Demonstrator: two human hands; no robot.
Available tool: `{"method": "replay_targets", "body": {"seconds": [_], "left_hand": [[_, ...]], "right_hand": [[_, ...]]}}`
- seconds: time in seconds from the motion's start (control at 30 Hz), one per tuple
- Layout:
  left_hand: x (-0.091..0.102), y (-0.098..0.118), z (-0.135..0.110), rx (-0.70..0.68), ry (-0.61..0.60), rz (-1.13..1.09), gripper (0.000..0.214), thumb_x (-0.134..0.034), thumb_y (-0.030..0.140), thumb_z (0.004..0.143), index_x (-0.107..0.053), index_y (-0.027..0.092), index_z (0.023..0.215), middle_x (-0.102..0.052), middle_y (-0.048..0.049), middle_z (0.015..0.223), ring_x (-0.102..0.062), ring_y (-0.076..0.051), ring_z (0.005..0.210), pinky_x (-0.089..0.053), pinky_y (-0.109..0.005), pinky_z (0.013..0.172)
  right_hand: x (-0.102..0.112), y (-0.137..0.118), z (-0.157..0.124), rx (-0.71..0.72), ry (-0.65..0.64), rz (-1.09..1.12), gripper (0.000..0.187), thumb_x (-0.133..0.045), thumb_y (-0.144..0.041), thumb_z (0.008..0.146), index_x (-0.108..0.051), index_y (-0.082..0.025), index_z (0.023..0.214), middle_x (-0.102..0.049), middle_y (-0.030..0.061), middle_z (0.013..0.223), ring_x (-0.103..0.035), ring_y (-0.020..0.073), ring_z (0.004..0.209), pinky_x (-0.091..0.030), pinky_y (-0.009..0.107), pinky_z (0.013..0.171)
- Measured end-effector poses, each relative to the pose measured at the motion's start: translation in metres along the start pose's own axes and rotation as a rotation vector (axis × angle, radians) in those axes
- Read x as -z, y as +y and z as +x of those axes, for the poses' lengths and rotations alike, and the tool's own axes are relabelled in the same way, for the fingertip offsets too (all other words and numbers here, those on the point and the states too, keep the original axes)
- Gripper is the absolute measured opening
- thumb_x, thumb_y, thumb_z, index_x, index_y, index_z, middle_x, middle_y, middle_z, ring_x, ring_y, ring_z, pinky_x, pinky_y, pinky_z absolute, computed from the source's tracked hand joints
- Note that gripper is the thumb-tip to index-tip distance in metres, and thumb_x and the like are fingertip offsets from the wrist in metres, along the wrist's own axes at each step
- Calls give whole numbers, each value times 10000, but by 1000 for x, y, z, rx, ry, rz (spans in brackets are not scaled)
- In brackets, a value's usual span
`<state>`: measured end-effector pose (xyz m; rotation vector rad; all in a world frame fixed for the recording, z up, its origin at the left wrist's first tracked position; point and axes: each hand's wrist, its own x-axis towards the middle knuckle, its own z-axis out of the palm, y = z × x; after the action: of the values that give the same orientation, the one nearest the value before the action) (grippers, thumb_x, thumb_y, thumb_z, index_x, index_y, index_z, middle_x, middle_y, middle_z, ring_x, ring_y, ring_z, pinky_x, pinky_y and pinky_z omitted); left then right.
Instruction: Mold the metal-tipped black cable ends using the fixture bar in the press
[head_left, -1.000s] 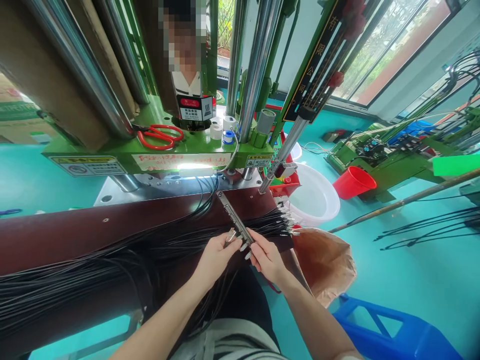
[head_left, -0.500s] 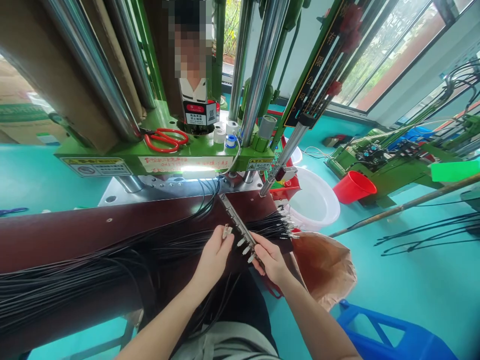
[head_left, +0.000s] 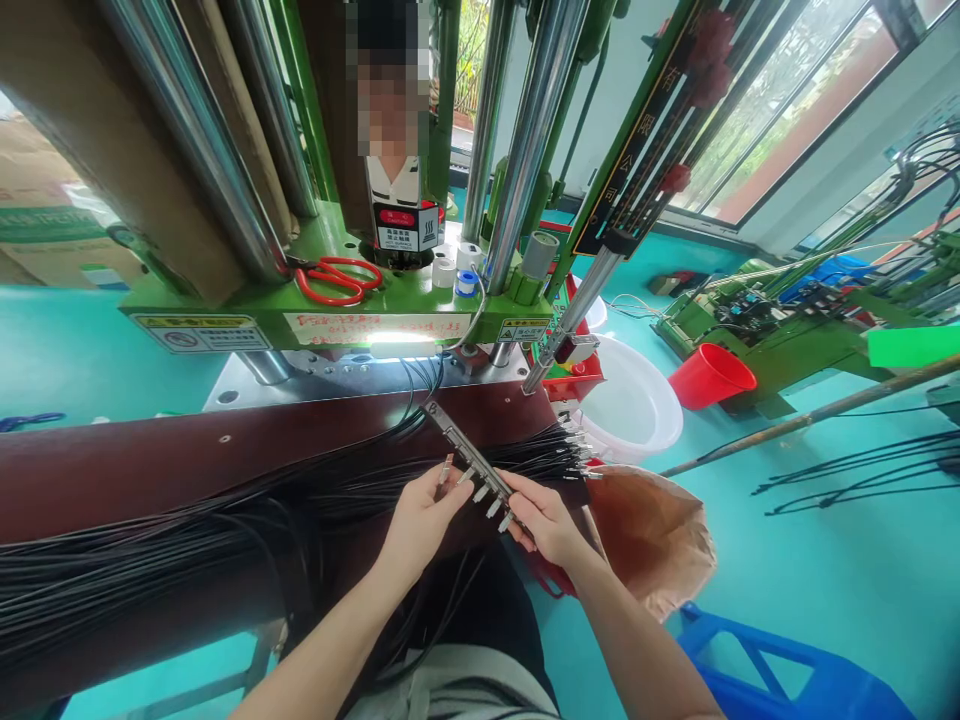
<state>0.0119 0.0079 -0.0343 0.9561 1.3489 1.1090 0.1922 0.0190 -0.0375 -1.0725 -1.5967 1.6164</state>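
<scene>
My right hand point(head_left: 549, 518) is closed around the lower end of a narrow metal bar point(head_left: 453, 434) that slants up and left over the dark table edge. Several small silvery connectors point(head_left: 481, 493) stick out along the bar's lower left side. My left hand point(head_left: 421, 515) is pinched at the bar's near side, its thumb tip at the uppermost connector. Between its fingers more small metal connectors point(head_left: 445, 466) show, partly hidden. Behind and below the bar lies a bundle of black cables point(head_left: 352, 487), with bright metal ends point(head_left: 576, 455) at the right.
A green press point(head_left: 315, 325) stands ahead, with red-handled scissors point(head_left: 341, 281) and small white rolls point(head_left: 443, 271) on its ledge. A person is behind it. To the right are a white basin point(head_left: 634, 400), a paper sack point(head_left: 660, 540), a red bucket point(head_left: 712, 382) and a blue stool point(head_left: 780, 670).
My left hand has brought a connector up to the bar, where another now juts out at its thumb. The bar's upper end has tilted slightly left and down.
</scene>
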Motion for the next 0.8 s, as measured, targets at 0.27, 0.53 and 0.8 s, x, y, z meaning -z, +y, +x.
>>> {"method": "replay_targets", "body": {"seconds": [0.27,0.53,0.8], "left_hand": [[5,0,0,-66,-41,83,242,-587,376,688,-507,166,599,-415,49,521,-339,-76,474,-286,-200,466],[2,16,-7,-158,199,-59,313,-442,439,791,-412,224,1015,-442,76,533,-372,-83,423,-301,-176,398],[10,19,0,156,-112,-148,354,-471,496,760,-337,200,620,-274,107,397,-161,-22,331,-133,-140,311]], "right_hand": [[-4,0,-1,75,-8,-208,457,-407,-382,878,-448,-162,1277,-416,-67,465,-379,49,369,-318,175,378],[-4,3,1,-15,115,141,469,-484,-419,831,-521,-138,1205,-426,-45,517,-334,37,367,-229,148,307],[-2,0,1,-37,64,157,444,-500,-395,826,-535,-149,1195,-467,-25,565,-347,36,379,-221,156,309]]}}
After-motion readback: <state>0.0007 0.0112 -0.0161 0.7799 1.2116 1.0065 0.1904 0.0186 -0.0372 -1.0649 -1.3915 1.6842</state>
